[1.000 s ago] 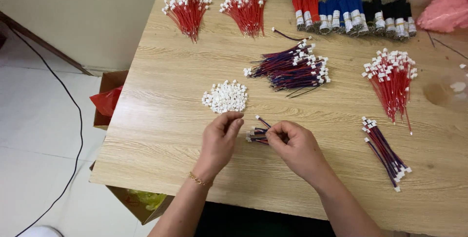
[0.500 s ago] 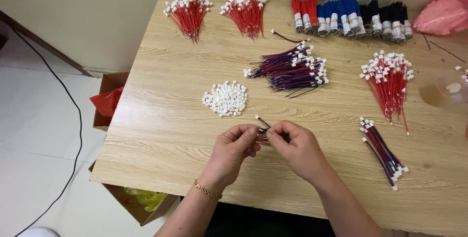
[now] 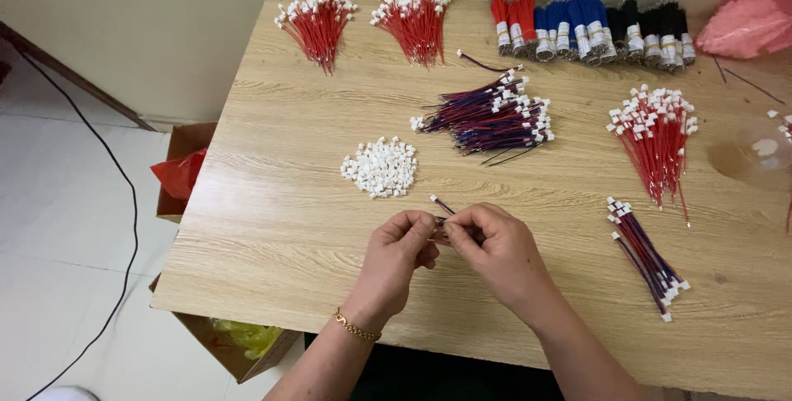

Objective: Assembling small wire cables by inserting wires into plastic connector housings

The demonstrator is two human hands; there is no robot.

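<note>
— Pinching what, those hands?
— Both left hand (image 3: 402, 246) and right hand (image 3: 493, 244) grip a thin wire (image 3: 440, 205) between fingertips, its white plug poking up above them.
— And around?
— Pale wood-grain table (image 3: 280, 203), a heap of small white plugs (image 3: 380, 167) just beyond, white tiled floor (image 3: 58, 228) left.

Matt wood-grain table (image 3: 272, 228), white plastic connectors (image 3: 379, 167) — glossy pink plastic bag (image 3: 742, 25), cardboard box (image 3: 186, 145)

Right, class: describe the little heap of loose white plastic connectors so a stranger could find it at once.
Start at the light wooden table. Just beyond the left hand lies the heap of small white plastic connectors. Unlike the red wire bundles and the red-and-blue wire pile, it has no wires.
</note>
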